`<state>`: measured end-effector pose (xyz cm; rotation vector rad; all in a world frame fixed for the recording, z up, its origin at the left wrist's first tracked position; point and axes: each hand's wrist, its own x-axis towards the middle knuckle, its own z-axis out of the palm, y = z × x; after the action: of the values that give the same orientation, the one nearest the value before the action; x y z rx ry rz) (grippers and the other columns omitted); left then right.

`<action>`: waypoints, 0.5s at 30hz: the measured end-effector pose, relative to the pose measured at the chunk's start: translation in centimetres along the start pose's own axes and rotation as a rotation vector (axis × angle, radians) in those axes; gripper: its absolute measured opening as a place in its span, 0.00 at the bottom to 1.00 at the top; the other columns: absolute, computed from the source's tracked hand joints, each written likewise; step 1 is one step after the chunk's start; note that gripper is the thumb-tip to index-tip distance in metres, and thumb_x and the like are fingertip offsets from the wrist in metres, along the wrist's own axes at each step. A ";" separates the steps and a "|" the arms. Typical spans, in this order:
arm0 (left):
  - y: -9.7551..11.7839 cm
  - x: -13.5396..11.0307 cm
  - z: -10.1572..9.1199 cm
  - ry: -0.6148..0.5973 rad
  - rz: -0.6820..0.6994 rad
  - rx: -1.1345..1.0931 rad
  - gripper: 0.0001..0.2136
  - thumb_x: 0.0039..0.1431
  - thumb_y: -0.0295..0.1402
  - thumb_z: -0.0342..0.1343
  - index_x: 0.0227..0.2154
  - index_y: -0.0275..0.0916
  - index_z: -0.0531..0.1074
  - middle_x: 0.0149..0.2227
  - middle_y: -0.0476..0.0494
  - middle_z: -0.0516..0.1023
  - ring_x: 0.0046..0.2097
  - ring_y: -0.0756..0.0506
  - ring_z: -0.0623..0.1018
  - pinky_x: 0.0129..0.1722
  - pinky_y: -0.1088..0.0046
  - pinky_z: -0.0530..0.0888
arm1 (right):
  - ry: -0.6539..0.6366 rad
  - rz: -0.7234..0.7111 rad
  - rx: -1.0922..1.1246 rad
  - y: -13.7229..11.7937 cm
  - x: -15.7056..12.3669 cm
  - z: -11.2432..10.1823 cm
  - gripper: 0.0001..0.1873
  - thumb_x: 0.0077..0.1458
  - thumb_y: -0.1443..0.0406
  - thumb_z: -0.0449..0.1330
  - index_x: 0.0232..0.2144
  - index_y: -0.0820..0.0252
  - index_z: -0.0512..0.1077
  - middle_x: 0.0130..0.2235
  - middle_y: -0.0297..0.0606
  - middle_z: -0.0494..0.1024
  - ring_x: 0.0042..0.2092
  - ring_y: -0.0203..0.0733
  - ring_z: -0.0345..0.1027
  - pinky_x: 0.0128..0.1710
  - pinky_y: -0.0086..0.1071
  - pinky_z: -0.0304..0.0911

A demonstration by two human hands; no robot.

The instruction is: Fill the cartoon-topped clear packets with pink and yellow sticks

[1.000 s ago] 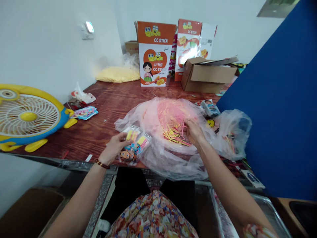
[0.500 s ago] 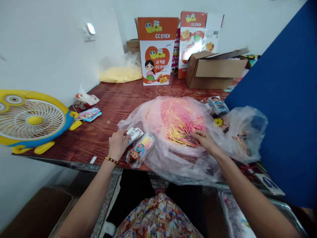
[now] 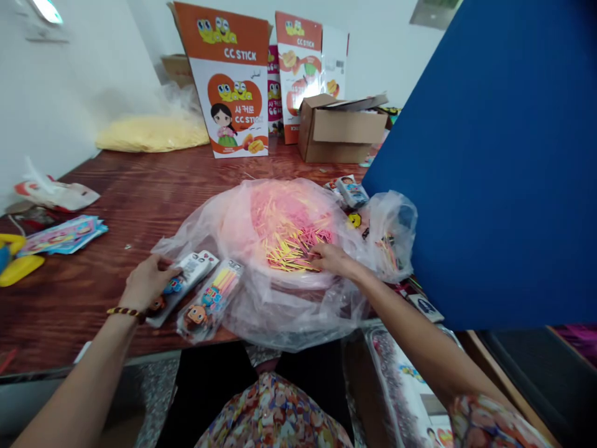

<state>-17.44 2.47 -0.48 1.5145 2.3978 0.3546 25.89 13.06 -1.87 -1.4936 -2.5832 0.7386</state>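
Note:
My left hand (image 3: pixel 144 283) rests on a flat clear packet (image 3: pixel 181 285) with a cartoon figure, lying on the brown wooden table (image 3: pixel 93 274); its fingers curl over the packet's left edge. A second packet (image 3: pixel 209 300) holding coloured sticks lies just right of it. My right hand (image 3: pixel 332 259) reaches into a large clear plastic bag (image 3: pixel 280 292) and presses on a heap of pink and yellow sticks (image 3: pixel 289 233); its fingers are bent among them.
Orange "CC STICK" cartons (image 3: pixel 231 81) and an open cardboard box (image 3: pixel 342 127) stand at the back. A yellow bag (image 3: pixel 152 132) lies far left. More packets (image 3: pixel 63 235) lie at left. A blue board (image 3: pixel 489 162) walls the right. A smaller plastic bag (image 3: pixel 392 233) sits beside it.
The camera has swung left and nearer, pushing the yellow fan almost out of view. My left hand set the packets down on the table; my right hand lowered into the sticks.

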 end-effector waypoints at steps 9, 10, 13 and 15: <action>-0.4 0.2 -0.3 0.035 -0.028 -0.042 0.14 0.51 0.44 0.57 0.33 0.39 0.74 0.33 0.45 0.80 0.39 0.41 0.78 0.34 0.74 0.68 | -0.036 -0.004 -0.392 -2.8 -0.3 1.0 0.19 0.54 0.59 0.59 0.45 0.64 0.72 0.49 0.50 0.74 0.50 0.53 0.69 0.46 0.37 0.65; -0.8 0.3 -0.1 0.052 -0.021 -0.036 0.13 0.51 0.44 0.57 0.33 0.40 0.74 0.34 0.45 0.80 0.39 0.41 0.78 0.34 0.73 0.68 | -0.042 0.010 -0.410 -3.0 -0.3 1.1 0.18 0.54 0.59 0.59 0.44 0.64 0.73 0.49 0.51 0.75 0.51 0.54 0.69 0.47 0.38 0.65; -1.6 0.7 0.4 0.118 0.004 -0.021 0.12 0.52 0.43 0.56 0.32 0.40 0.71 0.32 0.46 0.79 0.37 0.42 0.78 0.34 0.74 0.67 | -0.076 -0.005 -0.444 -3.7 -0.1 1.1 0.16 0.54 0.61 0.58 0.42 0.65 0.74 0.50 0.53 0.74 0.53 0.56 0.68 0.48 0.39 0.66; -1.7 0.9 0.5 0.137 0.019 -0.027 0.11 0.52 0.44 0.56 0.31 0.41 0.69 0.30 0.48 0.77 0.35 0.43 0.77 0.32 0.74 0.67 | -0.122 0.001 -0.424 -4.0 0.1 1.2 0.17 0.55 0.63 0.57 0.44 0.66 0.73 0.49 0.54 0.76 0.51 0.55 0.70 0.47 0.39 0.67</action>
<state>-19.03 2.57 -1.66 1.5482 2.4724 0.5090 22.31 11.06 -1.26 -1.5899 -2.9707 0.2973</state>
